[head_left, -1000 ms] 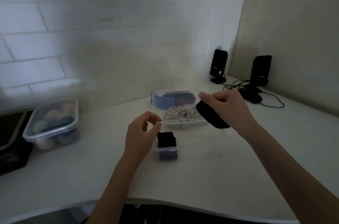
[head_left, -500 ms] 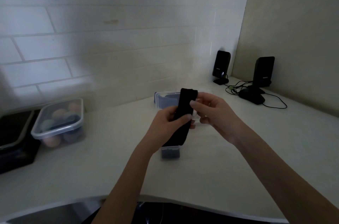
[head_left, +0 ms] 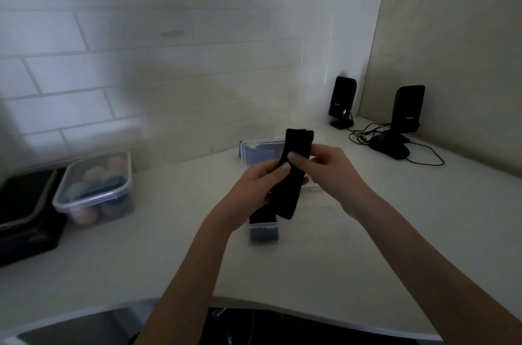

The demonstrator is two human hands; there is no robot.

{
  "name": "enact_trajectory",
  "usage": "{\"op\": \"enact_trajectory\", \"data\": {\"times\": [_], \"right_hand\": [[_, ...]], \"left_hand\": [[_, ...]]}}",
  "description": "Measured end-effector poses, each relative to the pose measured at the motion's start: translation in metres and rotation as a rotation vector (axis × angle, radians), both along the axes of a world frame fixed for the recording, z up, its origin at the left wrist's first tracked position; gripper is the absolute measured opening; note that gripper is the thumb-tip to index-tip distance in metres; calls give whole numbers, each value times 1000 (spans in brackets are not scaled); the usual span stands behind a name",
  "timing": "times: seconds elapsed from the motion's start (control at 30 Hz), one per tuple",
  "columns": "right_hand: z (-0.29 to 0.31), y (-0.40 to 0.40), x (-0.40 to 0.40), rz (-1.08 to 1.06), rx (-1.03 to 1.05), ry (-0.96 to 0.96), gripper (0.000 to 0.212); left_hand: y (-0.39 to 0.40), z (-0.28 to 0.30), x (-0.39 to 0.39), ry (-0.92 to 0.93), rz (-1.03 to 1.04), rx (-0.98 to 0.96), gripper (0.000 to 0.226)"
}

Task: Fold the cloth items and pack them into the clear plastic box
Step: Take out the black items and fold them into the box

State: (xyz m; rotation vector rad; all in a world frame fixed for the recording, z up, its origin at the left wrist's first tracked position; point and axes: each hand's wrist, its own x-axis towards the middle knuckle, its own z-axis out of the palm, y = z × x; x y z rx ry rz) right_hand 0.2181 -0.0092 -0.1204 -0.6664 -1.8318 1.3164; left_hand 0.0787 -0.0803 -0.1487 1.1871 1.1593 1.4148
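1. Head view, setting: a white countertop in a corner, white tiled wall behind. Two black speakers stand at the far right. A lidded container of coloured balls sits at the left.
2. Task item: a black cloth strip is held above the counter, long axis near upright, top end leaning away, lower end hanging free.
3. Target: a small clear plastic box stands on the counter directly below the strip's lower end, dark cloth already inside. Judgement: the coming fold shortens the strip along its long axis before lowering.
4. Grip: the left hand pinches the strip mid-length, thumb on its front. The right hand pinches the same zone from the right. Both lie equally near.
5. A second clear box lies behind.
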Motion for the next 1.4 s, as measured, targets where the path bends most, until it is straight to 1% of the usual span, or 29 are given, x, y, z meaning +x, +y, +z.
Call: {"op": "enact_trajectory", "data": {"times": [0.07, 0.2, 0.33, 0.4, 0.57, 0.63, 0.7, 0.8, 0.87, 0.97, 1.07, 1.13, 1.27, 1.4], "right_hand": [[2, -1, -1, 10, -7, -5, 16], [-1, 4, -3, 75, -4, -64, 24], [-8, 8, 1, 229, 83, -124, 29], [-12, 8, 0, 270, 131, -106, 34], [-14, 8, -4, 245, 235, 15, 41], [-15, 10, -5, 214, 269, 21, 45], [-16, 12, -7, 179, 299, 18, 50], [-16, 12, -7, 165, 302, 34, 53], [-16, 12, -7, 187, 287, 38, 52], [-18, 13, -7, 194, 319, 18, 43], [-20, 13, -7, 204, 323, 40, 38], [-21, 14, -6, 217, 331, 38, 33], [-25, 19, -5, 266, 336, 64, 33], [-31, 20, -7, 247, 364, 80, 30]], "left_hand": [[1, 1, -1, -46, -26, -24, 26], [5, 1, -1, -39, 3, 6, 21], [8, 1, -2, -39, 129, 54, 14], [9, 0, -2, -20, 195, 65, 12], [10, 1, 3, -7, 302, 47, 14], [11, 0, 6, 46, 325, 31, 19], [12, 0, 8, 80, 318, 13, 25], [11, 3, 9, 57, 264, -9, 27], [11, 5, 8, 20, 254, -12, 26], [13, 4, 9, -15, 307, -22, 28], [15, 3, 11, -138, 284, -6, 33], [14, 4, 11, -182, 276, 2, 35], [12, 3, 6, -210, 237, -31, 30], [9, 5, 4, -269, 195, -26, 29]]}}
